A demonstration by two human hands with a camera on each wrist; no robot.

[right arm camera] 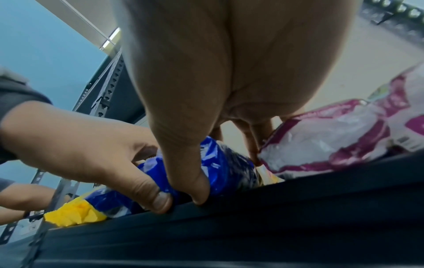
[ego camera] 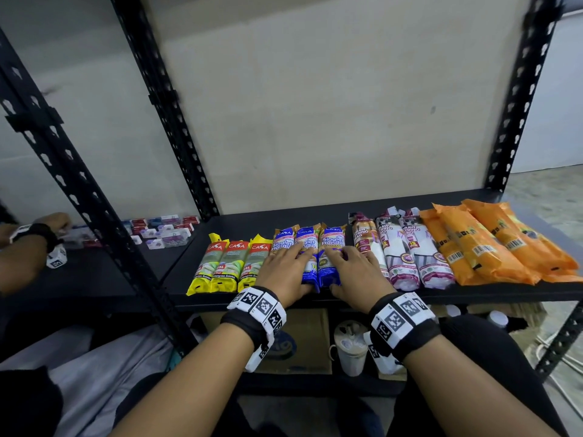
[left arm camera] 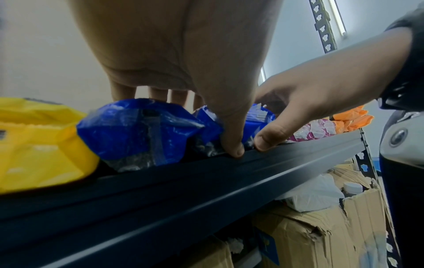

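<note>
Three blue "Singlet Handle" packs (ego camera: 332,244) lie side by side on the black shelf (ego camera: 315,212). My left hand (ego camera: 285,268) lies flat on the left and middle ones, fingers straight. Its thumb (left arm camera: 231,143) presses the near end of a blue pack (left arm camera: 137,130) at the shelf's front lip. My right hand (ego camera: 358,268) rests on the right blue pack (right arm camera: 220,163), its thumb (right arm camera: 197,190) against the pack's near end. Its fingers reach down beside the white-and-magenta drawstring pack (right arm camera: 321,141). Neither hand lifts anything.
Yellow CASA packs (ego camera: 225,266) lie left of the blue ones, with drawstring packs (ego camera: 407,257) and orange packs (ego camera: 492,244) to the right. Another person's hand (ego camera: 38,234) works near small boxes (ego camera: 164,231) on the neighbouring shelf. A cardboard box (ego camera: 303,339) and white jar (ego camera: 350,348) sit below.
</note>
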